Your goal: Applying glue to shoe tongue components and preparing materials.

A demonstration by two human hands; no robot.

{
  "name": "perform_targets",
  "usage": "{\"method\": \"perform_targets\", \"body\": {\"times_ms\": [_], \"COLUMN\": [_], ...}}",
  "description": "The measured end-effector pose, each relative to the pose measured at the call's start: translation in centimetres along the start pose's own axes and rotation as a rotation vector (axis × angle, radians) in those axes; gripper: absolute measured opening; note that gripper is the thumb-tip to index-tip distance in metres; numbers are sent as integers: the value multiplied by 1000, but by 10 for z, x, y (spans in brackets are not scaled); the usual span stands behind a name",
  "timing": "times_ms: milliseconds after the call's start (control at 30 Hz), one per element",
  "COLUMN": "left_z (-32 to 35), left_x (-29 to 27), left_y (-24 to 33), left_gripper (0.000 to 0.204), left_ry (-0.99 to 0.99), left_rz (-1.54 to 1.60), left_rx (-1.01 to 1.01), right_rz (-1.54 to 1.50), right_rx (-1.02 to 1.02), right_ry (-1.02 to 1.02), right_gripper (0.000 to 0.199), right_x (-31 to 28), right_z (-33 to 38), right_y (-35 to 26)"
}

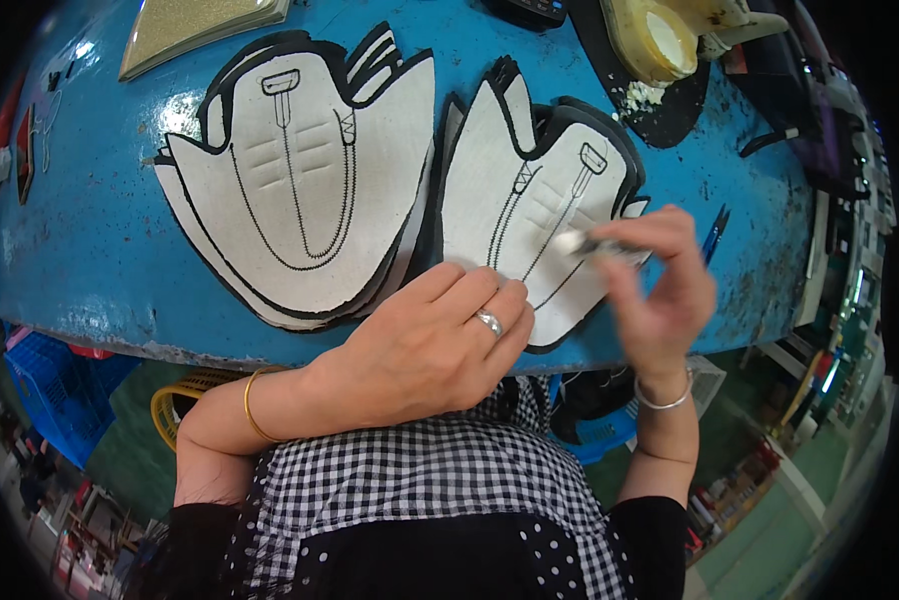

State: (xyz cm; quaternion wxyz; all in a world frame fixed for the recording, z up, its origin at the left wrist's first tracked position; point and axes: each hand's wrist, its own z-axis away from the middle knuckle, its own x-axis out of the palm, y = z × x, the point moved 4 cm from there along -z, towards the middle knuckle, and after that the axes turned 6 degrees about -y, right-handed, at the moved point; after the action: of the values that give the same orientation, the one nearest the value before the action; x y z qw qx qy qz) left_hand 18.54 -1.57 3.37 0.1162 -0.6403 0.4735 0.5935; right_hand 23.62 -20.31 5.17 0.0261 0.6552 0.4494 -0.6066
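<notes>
Head view, left hand (425, 345) flat on right shoe-upper stack (530, 215) at table edge (120, 340), right hand (660, 290) pinching blurred pen (595, 243)

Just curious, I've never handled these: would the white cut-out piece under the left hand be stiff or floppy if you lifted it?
Probably floppy: the piece looks thin and lies flat on the table. Likely light; the left hand pins it.
</notes>
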Motion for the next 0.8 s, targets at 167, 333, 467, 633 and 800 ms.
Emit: {"method": "perform_targets", "body": {"times_ms": [167,333,467,633,800], "left_z": [3,6,24,50,74], "left_x": [-8,-13,-34,-55,-63], "left_y": [5,32,57,87,119], "left_gripper": [30,26,28,24,17], "left_ry": [236,432,571,713,755], "left_rz": [165,18,-187,-299,-499], "left_rx": [11,176,137,94,-70], "right_rz": [-704,-964,-1078,79,-27], "right_rx": [399,391,290,87,94], "right_ry": [524,548,508,443,386], "right_gripper": [20,45,35,27,27], "right_x": [-29,-29,-3,-6,-9], "right_z": [13,83,71,50,33], "right_y": [73,160,165,117,84]}}
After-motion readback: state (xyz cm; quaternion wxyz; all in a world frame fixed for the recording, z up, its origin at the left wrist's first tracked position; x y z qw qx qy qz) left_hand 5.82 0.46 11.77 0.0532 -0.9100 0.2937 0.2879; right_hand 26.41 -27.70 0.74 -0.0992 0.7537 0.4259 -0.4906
